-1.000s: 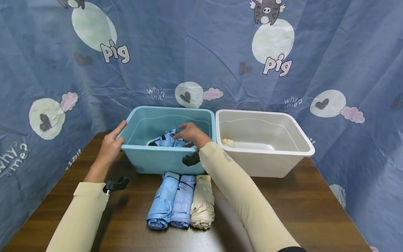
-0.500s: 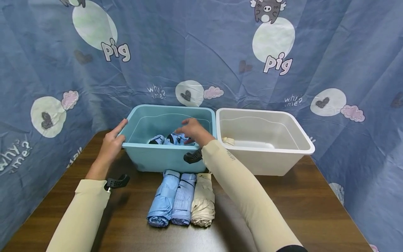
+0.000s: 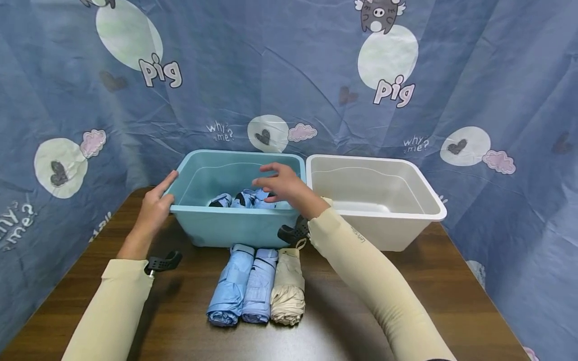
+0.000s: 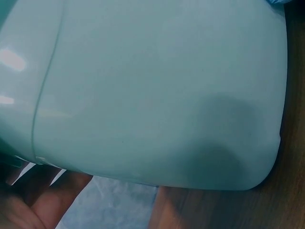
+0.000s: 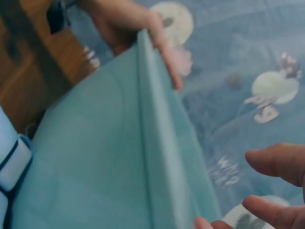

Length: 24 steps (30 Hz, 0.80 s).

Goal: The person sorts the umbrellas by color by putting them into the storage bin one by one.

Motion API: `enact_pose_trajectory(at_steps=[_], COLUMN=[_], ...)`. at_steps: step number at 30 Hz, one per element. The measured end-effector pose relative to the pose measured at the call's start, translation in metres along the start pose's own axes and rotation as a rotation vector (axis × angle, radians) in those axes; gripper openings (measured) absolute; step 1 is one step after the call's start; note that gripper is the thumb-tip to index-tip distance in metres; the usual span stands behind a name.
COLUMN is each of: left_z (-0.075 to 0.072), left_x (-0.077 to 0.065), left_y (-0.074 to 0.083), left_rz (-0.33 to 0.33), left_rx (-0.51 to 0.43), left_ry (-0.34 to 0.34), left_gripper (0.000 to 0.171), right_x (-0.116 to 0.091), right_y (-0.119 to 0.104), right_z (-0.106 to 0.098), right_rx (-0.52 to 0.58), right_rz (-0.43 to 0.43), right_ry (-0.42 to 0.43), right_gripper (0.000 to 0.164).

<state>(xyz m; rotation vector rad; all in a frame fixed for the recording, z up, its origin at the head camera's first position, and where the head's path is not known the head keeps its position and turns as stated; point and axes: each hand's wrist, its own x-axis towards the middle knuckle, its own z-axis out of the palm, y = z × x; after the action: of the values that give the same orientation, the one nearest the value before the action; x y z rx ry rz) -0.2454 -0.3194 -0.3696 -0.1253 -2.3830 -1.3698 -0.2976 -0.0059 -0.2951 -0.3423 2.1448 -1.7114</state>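
Observation:
My left hand [image 3: 153, 208] grips the left rim of a turquoise bin [image 3: 235, 228], one finger lying along the edge. Over the bin's right half hovers my right hand [image 3: 284, 185], fingers spread and holding nothing. Below it, several blue folded bundles with black parts [image 3: 244, 199] lie in the bin, partly hidden by the front wall and the hand. In front of the bin, three folded umbrellas lie side by side on the table: a blue one [image 3: 231, 286], a lavender-blue one [image 3: 260, 286] and a beige one with a loop [image 3: 288, 286].
A white bin [image 3: 375, 235] stands against the turquoise bin's right side, with a beige item [image 3: 327, 201] mostly hidden by my right wrist. Both bins sit at the back of the brown wooden table [image 3: 406, 296]. A blue printed curtain [image 3: 325, 75] hangs behind.
My right hand has lifted slightly out of the turquoise bin and moved right, its fingers spreading. The blue bundles inside have shifted and lie more spread out. My left hand stays on the rim.

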Motion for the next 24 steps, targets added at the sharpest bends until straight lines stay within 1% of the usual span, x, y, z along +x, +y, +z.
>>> enact_pose_trajectory(at_steps=[6,10,14,17,21,24], left_z=[0.001,0.0,-0.002,-0.003,-0.002,0.0], left_x=[0.0,0.001,0.0,0.0,0.001,0.001], left_y=[0.001,0.0,-0.002,-0.002,-0.002,-0.002], left_rz=[-0.003,-0.007,-0.011,-0.005,0.003,0.01], left_rx=[-0.005,-0.009,-0.006,-0.003,0.003,0.006], left_ry=[0.002,0.0,-0.006,-0.001,0.01,0.014], left_gripper=[0.061,0.062,0.062,0.061,0.061,0.06], right_x=[-0.033,-0.057,-0.084,-0.101,-0.123,-0.135], right_y=[-0.003,0.0,0.008,0.019,0.035,0.047], right_z=[-0.02,-0.031,-0.04,-0.044,-0.047,-0.046], right_rx=[0.071,0.102,0.112,0.117,0.098,0.085], right_rz=[-0.099,-0.16,-0.211,-0.238,-0.223,-0.207], right_ry=[-0.024,-0.046,-0.069,-0.078,-0.071,-0.079], right_gripper=[0.047,0.047,0.047,0.047,0.047,0.049])
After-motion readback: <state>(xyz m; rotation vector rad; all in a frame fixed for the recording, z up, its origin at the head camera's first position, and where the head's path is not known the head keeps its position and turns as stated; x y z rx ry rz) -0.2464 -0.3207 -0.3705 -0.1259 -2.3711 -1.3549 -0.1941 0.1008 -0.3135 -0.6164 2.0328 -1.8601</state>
